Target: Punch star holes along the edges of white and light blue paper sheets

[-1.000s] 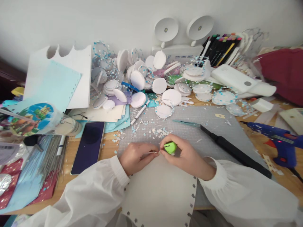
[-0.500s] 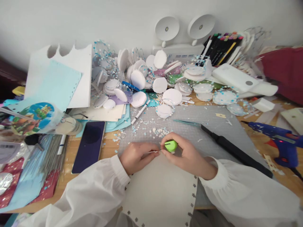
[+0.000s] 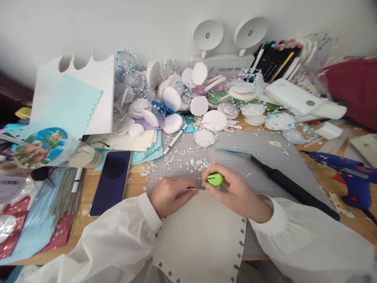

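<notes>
A small lime-green craft punch [image 3: 215, 179] sits in the closed fingers of my right hand [image 3: 232, 190], close to the far edge of a white paper sheet [image 3: 200, 239]. Small flower-shaped holes run along the sheet's left, right and near edges. My left hand [image 3: 173, 194] pinches the sheet's far edge between thumb and fingers. Beyond both hands, tiny white and pale blue paper flowers [image 3: 198, 164] lie scattered on the grey cutting mat [image 3: 235, 143].
Tweezers [image 3: 234, 152] and a long black-handled tool [image 3: 294, 188] lie right of my hands. A blue glue gun [image 3: 350, 173] is at the far right. A phone [image 3: 110, 182] rests on the left, near a patterned cup [image 3: 47, 147]. White discs [image 3: 198, 106] are piled behind.
My right hand, with the green punch, has shifted slightly to the right, opening a small gap from the left fingers. The left hand and sheet stay put.
</notes>
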Available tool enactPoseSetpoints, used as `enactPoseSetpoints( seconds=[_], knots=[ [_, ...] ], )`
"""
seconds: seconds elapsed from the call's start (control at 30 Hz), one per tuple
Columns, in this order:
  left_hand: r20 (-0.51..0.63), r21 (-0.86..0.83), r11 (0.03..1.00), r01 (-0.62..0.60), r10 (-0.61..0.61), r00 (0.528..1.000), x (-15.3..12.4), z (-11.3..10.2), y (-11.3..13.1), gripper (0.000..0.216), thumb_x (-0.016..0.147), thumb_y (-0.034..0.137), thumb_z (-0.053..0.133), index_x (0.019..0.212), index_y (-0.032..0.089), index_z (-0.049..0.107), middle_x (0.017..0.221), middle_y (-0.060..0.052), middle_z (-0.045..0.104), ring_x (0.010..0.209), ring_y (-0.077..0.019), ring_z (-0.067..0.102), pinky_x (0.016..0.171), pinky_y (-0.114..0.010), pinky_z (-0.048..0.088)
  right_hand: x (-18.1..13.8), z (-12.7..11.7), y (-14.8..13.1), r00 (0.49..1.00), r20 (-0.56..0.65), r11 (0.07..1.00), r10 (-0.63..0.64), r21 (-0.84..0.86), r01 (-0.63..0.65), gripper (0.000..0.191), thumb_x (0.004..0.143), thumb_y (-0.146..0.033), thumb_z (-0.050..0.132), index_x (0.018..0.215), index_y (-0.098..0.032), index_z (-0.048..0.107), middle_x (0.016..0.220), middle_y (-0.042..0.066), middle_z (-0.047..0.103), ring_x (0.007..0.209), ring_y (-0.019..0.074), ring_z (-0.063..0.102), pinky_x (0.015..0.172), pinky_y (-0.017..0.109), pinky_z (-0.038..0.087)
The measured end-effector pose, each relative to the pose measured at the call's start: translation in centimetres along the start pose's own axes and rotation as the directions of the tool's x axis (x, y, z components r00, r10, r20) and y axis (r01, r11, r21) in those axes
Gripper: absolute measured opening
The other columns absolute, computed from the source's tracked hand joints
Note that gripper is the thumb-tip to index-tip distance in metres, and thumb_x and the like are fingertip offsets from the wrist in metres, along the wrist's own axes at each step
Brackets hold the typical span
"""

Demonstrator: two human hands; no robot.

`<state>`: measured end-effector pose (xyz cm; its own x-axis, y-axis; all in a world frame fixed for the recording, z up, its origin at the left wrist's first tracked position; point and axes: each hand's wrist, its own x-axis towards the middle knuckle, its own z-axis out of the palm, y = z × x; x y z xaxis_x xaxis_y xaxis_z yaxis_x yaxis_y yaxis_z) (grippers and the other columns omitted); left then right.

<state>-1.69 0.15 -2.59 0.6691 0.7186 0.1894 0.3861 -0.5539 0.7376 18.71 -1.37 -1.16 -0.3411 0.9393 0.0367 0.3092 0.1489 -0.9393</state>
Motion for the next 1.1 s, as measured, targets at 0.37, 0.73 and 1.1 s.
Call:
enactPoseSetpoints(
  seconds=[0.37, 0.73, 1.1],
  knots=[
    [0.012, -0.006, 1.000, 0.019, -0.019, 1.000, 0.1, -0.1, 0.3, 0.018, 0.091, 0.025, 0.047, 0.088, 0.017, 0.063, 0.079, -0.002, 0.070, 0.070, -0.0119, 0.065, 0.063, -0.019, 0.047, 0.4, -0.3, 0.8, 0.990, -0.117, 0.988, -0.084, -0.136, 0.068, 0.026, 0.080, -0.012, 0.055, 0.103, -0.024, 0.053, 0.114, 0.007, 0.061, 0.109, 0.0219, 0.056, 0.093, 0.036, 0.043],
    [0.016, -0.005, 1.000, 0.029, -0.029, 0.999, 0.0, -0.1, 0.2, 0.017, 0.091, 0.024, 0.047, 0.089, 0.017, 0.063, 0.080, -0.003, 0.070, 0.070, -0.0118, 0.064, 0.063, -0.019, 0.046, 0.5, -0.2, 1.1, 0.986, -0.129, 0.977, -0.101, -0.198, 0.074, 0.015, 0.082, -0.013, 0.052, 0.093, -0.023, 0.053, 0.089, 0.003, 0.059, 0.082, 0.0167, 0.056, 0.072, 0.029, 0.045],
    [0.011, -0.006, 1.000, 0.009, -0.009, 1.000, 0.0, -0.1, 0.2, 0.015, 0.090, 0.022, 0.048, 0.090, 0.017, 0.062, 0.079, -0.002, 0.069, 0.069, -0.0112, 0.064, 0.063, -0.019, 0.046, 0.5, 0.0, 1.2, 0.987, -0.158, 0.987, -0.039, -0.161, 0.013, 0.013, 0.080, -0.012, 0.056, 0.087, -0.022, 0.055, 0.085, 0.001, 0.062, 0.078, 0.0152, 0.059, 0.070, 0.027, 0.046]
  ],
)
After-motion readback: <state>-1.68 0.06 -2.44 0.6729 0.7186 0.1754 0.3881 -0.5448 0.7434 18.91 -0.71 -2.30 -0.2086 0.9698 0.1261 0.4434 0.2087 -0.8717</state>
